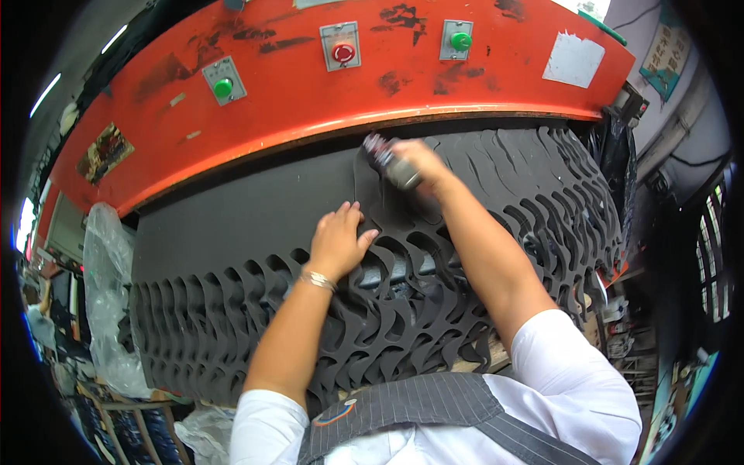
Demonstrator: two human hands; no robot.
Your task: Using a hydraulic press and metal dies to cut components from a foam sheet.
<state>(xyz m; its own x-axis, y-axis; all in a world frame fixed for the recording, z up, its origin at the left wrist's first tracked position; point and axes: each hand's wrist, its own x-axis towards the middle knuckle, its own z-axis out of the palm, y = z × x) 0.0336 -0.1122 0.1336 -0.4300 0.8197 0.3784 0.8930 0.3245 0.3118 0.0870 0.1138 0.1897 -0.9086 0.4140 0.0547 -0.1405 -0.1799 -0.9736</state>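
Observation:
A dark grey foam-like sheet [248, 205] lies in front of me, with rows of curved cut-outs [198, 310] along its near part. My left hand [338, 242] rests on it with fingers spread, beside the edge of the cut-outs. To its upper right, my right hand [425, 167] grips a dark can-shaped object [392, 161]. Motion smears that object, so its exact kind cannot be made out. It is tilted over the sheet, close under the red machine's lower edge. Thin curved slits [496, 159] run through the sheet to the right of this hand.
A red machine beam [283, 93] spans the far side, bearing two green buttons [223, 87] and a red button [342, 53]. Clear plastic [108, 287] hangs at the left. A black bag [616, 147] hangs at the right end.

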